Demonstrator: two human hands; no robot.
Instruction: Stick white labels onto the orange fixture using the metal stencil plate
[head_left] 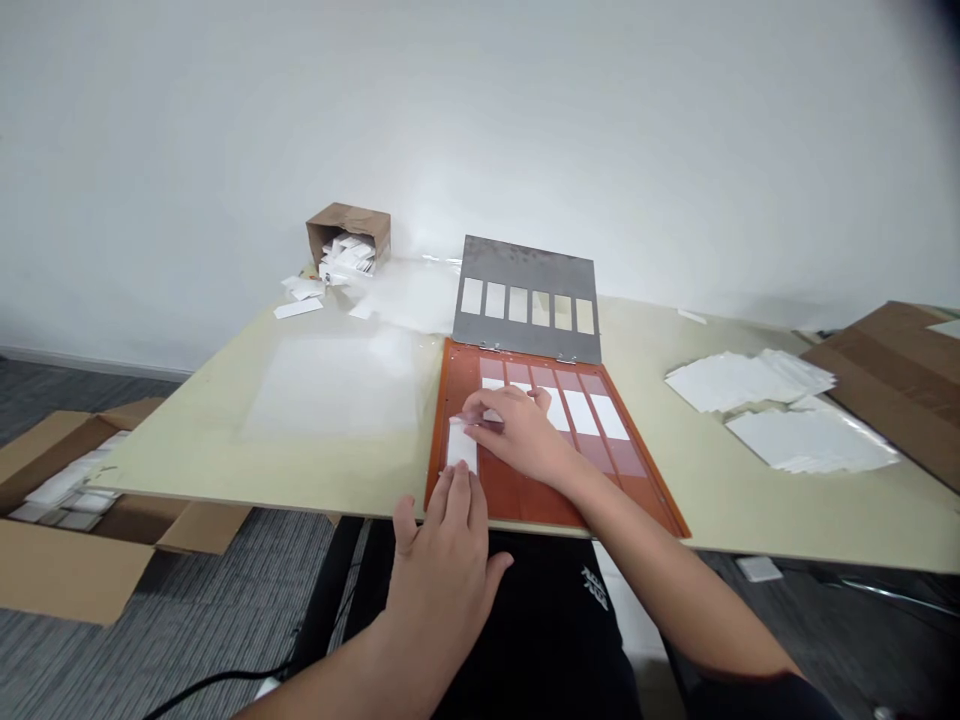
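An orange-red hinged board (525, 495) lies at the table's front edge, with strips set in its slots. In the leftmost slot is a white card strip (463, 450). The outstretched fingers of my left hand (450, 525) rest on its near end, thumb apart. My right hand (521, 430) reaches across the board, thumb and fingers pinched at the strip's far end on what looks like clear film (459, 418). Further white cards (581, 412) lie in the slots to the right, over pinkish see-through film; my right hand hides some of them. The grey lid (529, 262) with rectangular windows stands raised behind.
Translucent sheets (337, 385) lie left of the board. A small carton (352, 217) of white strips sits at the back left. White stacks (750, 380) and a brown cardboard piece (892, 370) are on the right. An open carton (67, 575) stands on the floor at left.
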